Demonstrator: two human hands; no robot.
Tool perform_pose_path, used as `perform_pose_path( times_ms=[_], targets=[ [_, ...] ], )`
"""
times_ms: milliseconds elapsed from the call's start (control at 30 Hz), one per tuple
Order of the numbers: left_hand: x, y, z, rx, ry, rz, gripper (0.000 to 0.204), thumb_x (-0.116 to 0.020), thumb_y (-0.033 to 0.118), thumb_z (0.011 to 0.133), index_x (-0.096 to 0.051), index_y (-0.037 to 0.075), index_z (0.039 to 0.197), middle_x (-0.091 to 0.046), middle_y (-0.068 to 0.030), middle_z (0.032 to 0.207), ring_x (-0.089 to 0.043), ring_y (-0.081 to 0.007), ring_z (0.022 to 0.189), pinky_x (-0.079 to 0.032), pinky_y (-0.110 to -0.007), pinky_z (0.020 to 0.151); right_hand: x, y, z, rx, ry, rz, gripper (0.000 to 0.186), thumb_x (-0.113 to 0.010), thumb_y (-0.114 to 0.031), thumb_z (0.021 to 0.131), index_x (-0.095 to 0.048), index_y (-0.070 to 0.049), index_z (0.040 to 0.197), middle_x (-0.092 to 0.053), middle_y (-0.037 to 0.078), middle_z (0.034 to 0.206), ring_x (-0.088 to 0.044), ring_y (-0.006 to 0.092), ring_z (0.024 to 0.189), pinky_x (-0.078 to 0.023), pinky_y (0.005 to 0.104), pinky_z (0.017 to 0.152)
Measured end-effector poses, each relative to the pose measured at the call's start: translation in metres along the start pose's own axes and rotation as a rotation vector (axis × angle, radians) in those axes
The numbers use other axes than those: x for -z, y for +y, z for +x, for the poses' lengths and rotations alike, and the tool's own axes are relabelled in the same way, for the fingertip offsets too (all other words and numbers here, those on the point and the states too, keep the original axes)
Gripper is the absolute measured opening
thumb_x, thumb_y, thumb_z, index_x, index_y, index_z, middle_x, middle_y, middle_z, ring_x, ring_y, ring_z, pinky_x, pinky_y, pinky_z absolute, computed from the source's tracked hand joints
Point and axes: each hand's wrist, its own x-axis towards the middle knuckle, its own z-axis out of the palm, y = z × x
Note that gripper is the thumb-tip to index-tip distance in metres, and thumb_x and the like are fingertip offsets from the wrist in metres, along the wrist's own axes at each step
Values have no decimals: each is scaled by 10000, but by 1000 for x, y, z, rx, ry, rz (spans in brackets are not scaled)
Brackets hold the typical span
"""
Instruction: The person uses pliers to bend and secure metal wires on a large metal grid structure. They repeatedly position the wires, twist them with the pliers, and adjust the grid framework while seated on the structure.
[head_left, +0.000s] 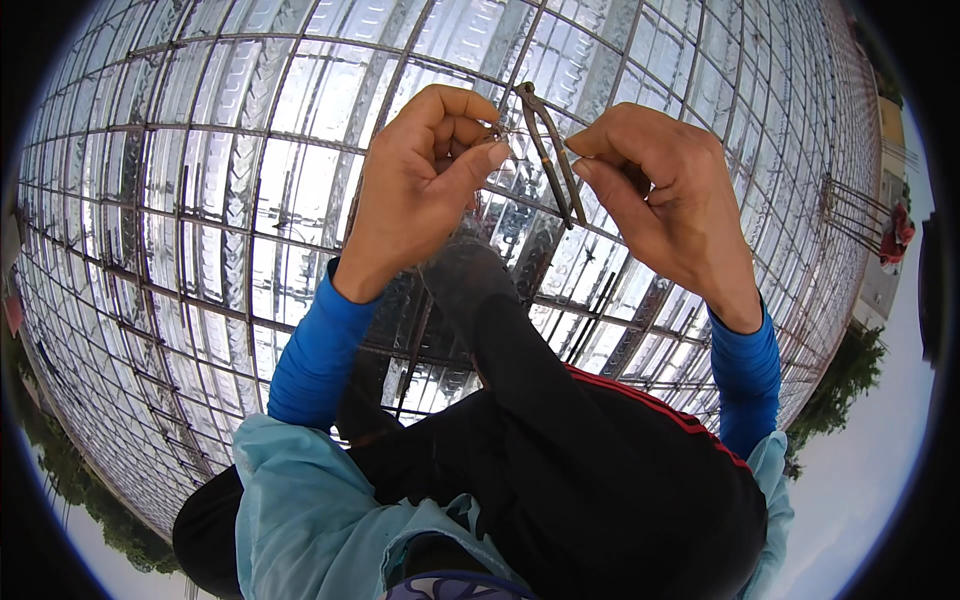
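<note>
Both my hands are over a grid of steel bars (pixel 330 145) laid above shiny corrugated metal sheeting (pixel 205 175). My left hand (pixel 420 190) is closed, its thumb and fingers pinching thin wire (pixel 512 131) beside the bars. Opposite it, my right hand (pixel 670 200) has thumb and forefinger pinched at the wire's other side, where the strand is barely visible. A pair of dark metal pincers (pixel 560 180) rests on the grid between my hands, jaws pointing away from me and handles toward me.
My crossed legs in black trousers (pixel 600 460) and my dark shoe (pixel 465 275) are below my hands on the mesh. Upright bars (pixel 850 205) and a red object (pixel 895 235) stand at the far right edge. Trees (pixel 840 370) show beyond the deck's edge.
</note>
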Motion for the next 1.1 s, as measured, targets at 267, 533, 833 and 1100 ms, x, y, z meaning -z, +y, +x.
perform_pose_path(
  times_ms=[267, 533, 833, 1100],
  targets=[
    [-2, -8, -3, -161, -48, 103, 244, -732, -10, 929, -615, 21, 1141, -703, -56, 917, -667, -89, 831, -534, -243, 730, -1, 4, 1, -21, 1, 129, 105, -723, -40, 931, -721, 3, 1026, -687, 37, 853, -608, 101, 733, -469, 284, 657],
    [-10, 3, -6, -58, -51, 23, 235, -723, -13, 943, -607, 10, 1146, -701, -51, 905, -656, -79, 767, -532, -215, 656, -18, 22, 12, -288, 53, 671, 157, -704, -175, 992, -734, -22, 1009, -729, 36, 891, -657, 93, 810, -513, 276, 697],
    [-11, -7, -6, 123, -16, -408, 214, -684, 120, 1003, -604, -5, 1157, -708, -85, 832, -641, -90, 634, -510, -229, 525, -31, 44, 9, -197, 385, 1105, 190, -626, -192, 1057, -718, -27, 1069, -741, 62, 968, -681, 125, 887, -539, 285, 830],
    [-18, 3, -6, 266, -53, -691, 176, -625, 154, 1035, -621, 18, 1144, -707, -93, 862, -652, -96, 639, -504, -239, 462, -30, 33, 9, -105, 530, 1279, 173, -600, -144, 1064, -694, -4, 1102, -734, 86, 999, -682, 138, 870, -560, 305, 826]
  ],
)
